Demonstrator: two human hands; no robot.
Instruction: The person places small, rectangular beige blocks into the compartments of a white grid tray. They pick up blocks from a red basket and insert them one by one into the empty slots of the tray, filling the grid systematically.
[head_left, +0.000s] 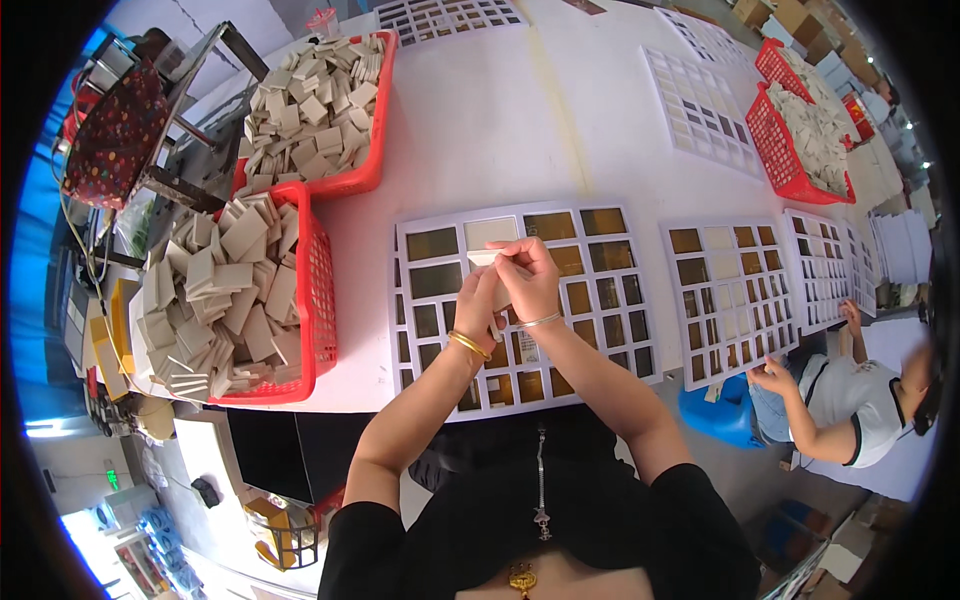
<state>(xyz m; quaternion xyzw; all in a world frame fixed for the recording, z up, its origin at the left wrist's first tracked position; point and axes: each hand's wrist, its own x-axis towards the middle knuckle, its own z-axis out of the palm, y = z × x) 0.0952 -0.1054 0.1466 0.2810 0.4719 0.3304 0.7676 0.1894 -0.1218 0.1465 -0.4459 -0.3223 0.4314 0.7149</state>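
Over a white compartment tray [640, 300] my two hands meet, both closed. A small cream tile [484, 258] shows at their fingertips. My right hand [532, 277] pinches it from the right, and my left hand [474, 308] has its fingers against it from the left. What lies deeper between the palms is partly hidden. Dark olive and amber-brown glossy squares fill many of the tray's compartments. One cream tile [490, 232] sits in a top-row compartment just beyond my fingers.
Two red baskets [322, 290] heaped with cream tiles stand to the left. More white trays [735, 300] lie at right, where a co-worker's hand [775, 377] touches one. Farther trays [700, 110] and red baskets [775, 150] are at the back right. A metal rack [190, 125] borders the left.
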